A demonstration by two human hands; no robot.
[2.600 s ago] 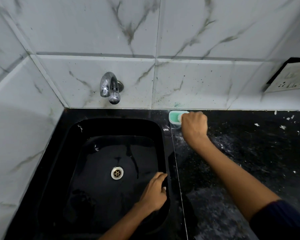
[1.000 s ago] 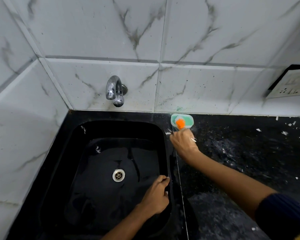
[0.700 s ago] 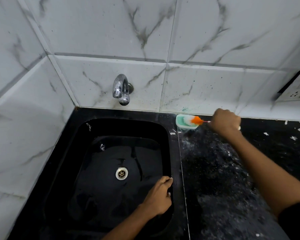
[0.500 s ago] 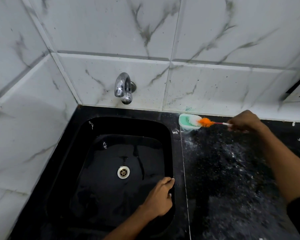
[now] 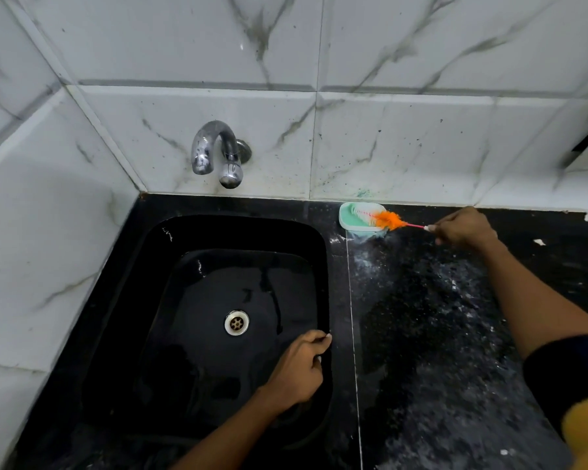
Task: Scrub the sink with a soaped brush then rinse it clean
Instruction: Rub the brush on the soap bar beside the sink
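So: right hand point(image 5: 464, 228) pinches the thin pink handle of the brush point(image 5: 389, 221) by its far end, fingers curled round it. That keeps the hand off the soap and lets the bristle head reach sideways into the soap dish point(image 5: 348, 222). Bristles are orange near the stem and white-green at the tip, fluffy and splayed, lying across the dish. My read: loading soap, scrubbing not started.

Dish is a small mint-green rounded tray, sitting just off the sink's back right corner, against the wall.

Left hand point(image 5: 301, 368) rests on the sink point(image 5: 170, 266) at its right rim, fingers loosely curled over the edge, holding nothing; looks like a brace for the reach.

Sink is a glossy black rounded rectangle, wet streaks on the floor, with a steel drain point(image 5: 236, 322) at centre. Chrome tap point(image 5: 218, 152) sticks out of the wall above the sink's back edge, no water running. Countertop point(image 5: 438, 334) right of the sink is black speckled stone with whitish smears. Walls are white veined tile, spotted near the base.
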